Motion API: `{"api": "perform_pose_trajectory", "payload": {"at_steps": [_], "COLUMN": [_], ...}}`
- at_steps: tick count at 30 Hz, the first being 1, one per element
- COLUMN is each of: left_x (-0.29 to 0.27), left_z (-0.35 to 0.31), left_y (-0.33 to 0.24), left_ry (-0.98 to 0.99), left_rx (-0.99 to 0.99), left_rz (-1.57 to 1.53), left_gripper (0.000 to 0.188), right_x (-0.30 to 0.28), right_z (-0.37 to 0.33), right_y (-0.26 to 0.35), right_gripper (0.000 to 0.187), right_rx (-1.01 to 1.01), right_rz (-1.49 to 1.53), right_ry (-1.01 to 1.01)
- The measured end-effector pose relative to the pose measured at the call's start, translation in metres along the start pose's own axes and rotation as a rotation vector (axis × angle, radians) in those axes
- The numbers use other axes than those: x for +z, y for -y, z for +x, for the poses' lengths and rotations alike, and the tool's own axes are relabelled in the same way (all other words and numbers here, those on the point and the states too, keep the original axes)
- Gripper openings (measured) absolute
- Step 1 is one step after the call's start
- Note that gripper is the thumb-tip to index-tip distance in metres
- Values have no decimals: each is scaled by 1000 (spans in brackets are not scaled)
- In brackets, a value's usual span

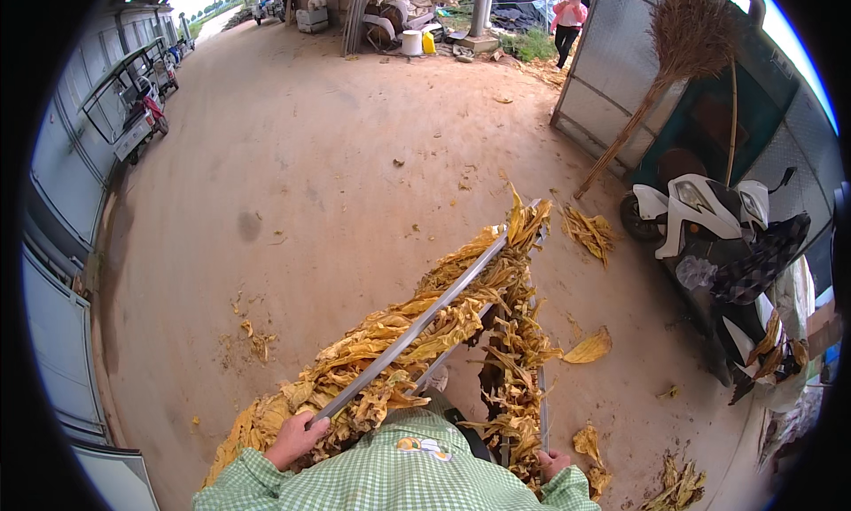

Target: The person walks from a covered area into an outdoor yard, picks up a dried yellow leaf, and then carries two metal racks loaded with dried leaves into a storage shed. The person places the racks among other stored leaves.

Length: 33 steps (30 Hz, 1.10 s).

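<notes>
My left hand (297,438) is closed round the near end of a long grey metal bar (412,332). Bunches of dried yellow-brown leaves (448,320), which look like cured tobacco, are clamped along it. My right hand (552,464) grips a second metal bar (542,396), with more dried leaves (510,378) hanging along its inner side. The two loaded bars run away from my body and come together at their far ends. Both hands are close to my green checked clothing, one on each side. The fingers' undersides are hidden.
Loose leaves (588,344) lie on the earthen floor (213,201). A white scooter (700,214) stands to the right, by a twig broom (691,37) leaning on a metal door (612,59). A three-wheeled cart (142,125) is at far left. One person (567,25) is in the distance.
</notes>
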<state>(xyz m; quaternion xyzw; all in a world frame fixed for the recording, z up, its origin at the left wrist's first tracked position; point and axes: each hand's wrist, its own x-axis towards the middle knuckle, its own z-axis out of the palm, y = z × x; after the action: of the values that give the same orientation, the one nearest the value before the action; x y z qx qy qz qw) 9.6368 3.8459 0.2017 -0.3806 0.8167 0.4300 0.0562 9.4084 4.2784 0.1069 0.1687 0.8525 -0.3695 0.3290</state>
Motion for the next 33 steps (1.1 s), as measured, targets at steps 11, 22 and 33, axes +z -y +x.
{"api": "perform_pose_trajectory", "payload": {"at_steps": [11,22,33], "left_x": [-76,-163,-219], "left_z": [239,516,733], "left_y": [-145,-245,-383], "left_ry": [56,85,16], "left_rx": [-22,-28,46], "left_rz": [34,-85,30], "left_gripper": [39,43,40], "right_x": [-3,-23,-25], "right_z": [119,225,362], "right_y": [215,446,613], "right_gripper": [37,38,35], "right_rx": [102,218,166], "right_rz": [-79,-217,8], "right_ry": [-48,-83,-78]}}
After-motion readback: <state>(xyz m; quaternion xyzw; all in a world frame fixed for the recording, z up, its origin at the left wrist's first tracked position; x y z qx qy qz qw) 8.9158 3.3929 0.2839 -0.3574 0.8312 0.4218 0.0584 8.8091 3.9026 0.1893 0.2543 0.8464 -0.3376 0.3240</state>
